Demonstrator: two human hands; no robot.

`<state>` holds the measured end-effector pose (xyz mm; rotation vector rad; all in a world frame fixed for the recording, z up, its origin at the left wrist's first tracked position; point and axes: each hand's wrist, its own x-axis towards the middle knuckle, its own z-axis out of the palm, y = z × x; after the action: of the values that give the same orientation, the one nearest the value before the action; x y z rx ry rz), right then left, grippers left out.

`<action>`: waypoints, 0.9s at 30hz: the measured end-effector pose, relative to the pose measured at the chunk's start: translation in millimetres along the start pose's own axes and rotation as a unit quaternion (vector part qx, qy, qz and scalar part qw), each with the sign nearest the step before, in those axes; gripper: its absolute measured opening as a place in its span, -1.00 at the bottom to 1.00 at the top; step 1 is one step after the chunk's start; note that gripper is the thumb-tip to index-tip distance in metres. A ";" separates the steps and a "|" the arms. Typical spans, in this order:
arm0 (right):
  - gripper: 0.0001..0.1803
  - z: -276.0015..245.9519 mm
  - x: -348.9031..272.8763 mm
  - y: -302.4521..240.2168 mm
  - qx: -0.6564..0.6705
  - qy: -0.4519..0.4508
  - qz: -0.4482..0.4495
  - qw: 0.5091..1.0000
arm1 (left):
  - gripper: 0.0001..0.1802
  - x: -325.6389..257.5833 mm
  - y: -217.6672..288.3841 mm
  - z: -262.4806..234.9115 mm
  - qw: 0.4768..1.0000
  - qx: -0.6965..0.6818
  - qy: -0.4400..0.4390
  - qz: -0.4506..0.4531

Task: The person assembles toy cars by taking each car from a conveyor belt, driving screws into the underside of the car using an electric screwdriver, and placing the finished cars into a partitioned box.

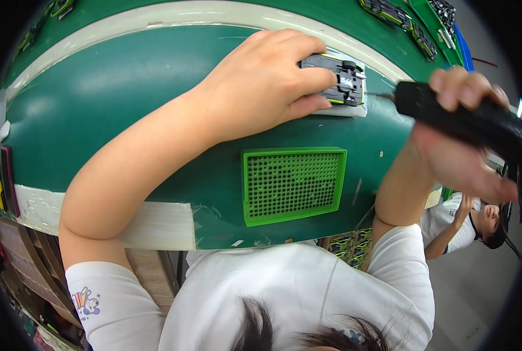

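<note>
Left hand lies palm down on the green-topped desk, fingers curled narrow over the near end of a small black toy car with lime-green trim, lying underside up; thumb presses along its near side, fingertips cover its left end. The car rests on a flat pale grey rectangular pad whose edge shows just below and beside the fingers. Right hand is closed around a black handheld power screwdriver with a thick barrel; index finger lies over the top of the barrel, remaining fingers wrap beneath. The thin metal tip of the tool points toward the left hand and sits at the right end of the car; whether it actually touches the car cannot be told. Below the left hand, between both forearms, lies a bright green rectangular plastic tray perforated with rows of small holes, apart from the pad. A strip of pale tape runs along the desk edge under the left forearm. Beyond the right hand, further along the desk, sits a row of similar dark toy cars with green trim. Under the right elbow, more such cars lie in a container. Lower right of the right hand, another person in a white shirt is partly visible.
</note>
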<state>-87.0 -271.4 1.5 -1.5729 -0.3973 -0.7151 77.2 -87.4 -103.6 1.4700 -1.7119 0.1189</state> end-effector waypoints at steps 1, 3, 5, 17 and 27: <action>0.20 11.5 -6.0 -8.7 0.002 -0.002 0.004 1.000 | -0.72 -0.2 -0.7 1.0 1.000 -0.001 0.002 -0.004; -0.02 41.7 -18.6 -24.3 0.051 0.056 0.032 0.997 | -0.72 1.8 0.4 4.4 1.000 0.008 -0.003 0.002; -0.10 69.3 -26.0 -18.3 0.075 0.049 0.038 0.995 | -0.76 4.5 -0.9 8.3 1.000 0.010 0.004 0.001; 0.04 107.2 -53.0 13.3 0.089 0.018 0.068 0.994 | -0.76 7.8 -5.5 6.1 0.998 -0.037 -0.016 0.041; 0.05 111.2 -52.5 21.1 0.084 0.016 0.064 0.994 | -0.76 4.2 -5.6 -2.9 0.998 -0.056 -0.037 0.019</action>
<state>-89.3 -157.4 -49.2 -1.4128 -0.3219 -0.5918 83.7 -90.7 -101.5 1.3749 -1.7762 -0.0122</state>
